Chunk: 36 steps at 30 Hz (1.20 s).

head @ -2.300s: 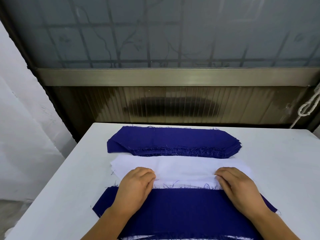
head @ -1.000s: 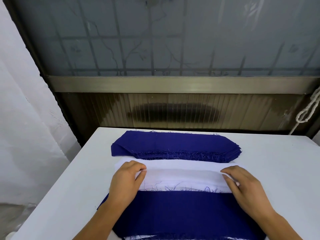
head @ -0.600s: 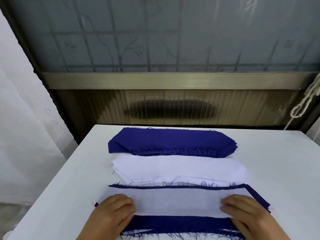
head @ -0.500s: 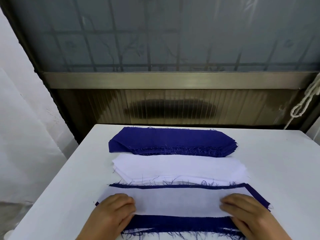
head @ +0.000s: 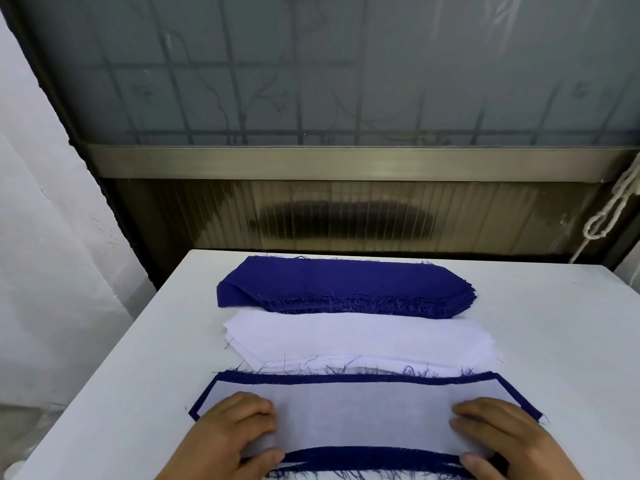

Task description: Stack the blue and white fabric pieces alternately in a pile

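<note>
Head view, nearest edge first: left hand (head: pixel 231 432) and right hand (head: pixel 498 437) pinching the two ends of a white piece (head: pixel 360 414), fingers curled on top and thumbs tucked at its near edge, laying it onto the blue piece (head: pixel 346 378) topping the alternating pile (head: pixel 367 460). Lying almost square already, with a thin blue margin showing along the far edge and both slanted ends, and a wider blue band showing along the near edge. Doing this well probably means nudging the white layer slightly nearer until the blue border looks even all round, keeping both ends moving together so nothing skews, then flattening outward from the middle before letting go, since thin cloth like this is likely to drag or wrinkle under fingertips. Frayed threads sticking out along the edges, so probably worth lifting off cleanly rather than sliding away. Farther back, just beyond the pile, waiting: the white stack (head: pixel 360 336), slightly fanned. Beyond that, touching or slightly overlapping it, the blue stack (head: pixel 343 285), next in turn by the look of things. All resting on a pale table (head: pixel 554 341) below a frosted window (head: pixel 346 71).
</note>
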Each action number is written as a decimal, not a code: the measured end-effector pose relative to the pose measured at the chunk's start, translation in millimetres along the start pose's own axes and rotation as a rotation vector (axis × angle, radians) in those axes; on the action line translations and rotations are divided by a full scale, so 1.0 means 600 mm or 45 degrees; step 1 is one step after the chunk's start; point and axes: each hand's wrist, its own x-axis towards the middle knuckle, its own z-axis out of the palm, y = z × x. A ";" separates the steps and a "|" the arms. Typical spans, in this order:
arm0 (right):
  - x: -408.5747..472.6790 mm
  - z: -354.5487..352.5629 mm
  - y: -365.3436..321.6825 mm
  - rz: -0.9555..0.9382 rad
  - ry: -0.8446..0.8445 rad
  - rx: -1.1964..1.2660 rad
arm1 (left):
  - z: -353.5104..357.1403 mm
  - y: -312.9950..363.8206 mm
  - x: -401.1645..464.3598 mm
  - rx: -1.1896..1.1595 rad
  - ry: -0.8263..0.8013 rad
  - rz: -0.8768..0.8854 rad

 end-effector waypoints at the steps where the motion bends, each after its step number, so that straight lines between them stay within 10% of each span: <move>1: 0.003 -0.002 0.000 0.006 0.001 -0.016 | -0.003 0.000 0.002 -0.030 -0.010 -0.029; 13: 0.059 -0.014 0.027 0.369 -0.077 -0.362 | 0.001 -0.045 0.038 0.362 0.134 -0.272; 26: 0.156 0.077 0.023 0.307 -0.307 0.028 | 0.086 -0.011 0.180 0.225 0.056 -0.208; 36: 0.137 0.088 0.023 0.240 -0.039 0.003 | 0.098 -0.016 0.170 0.197 0.160 -0.130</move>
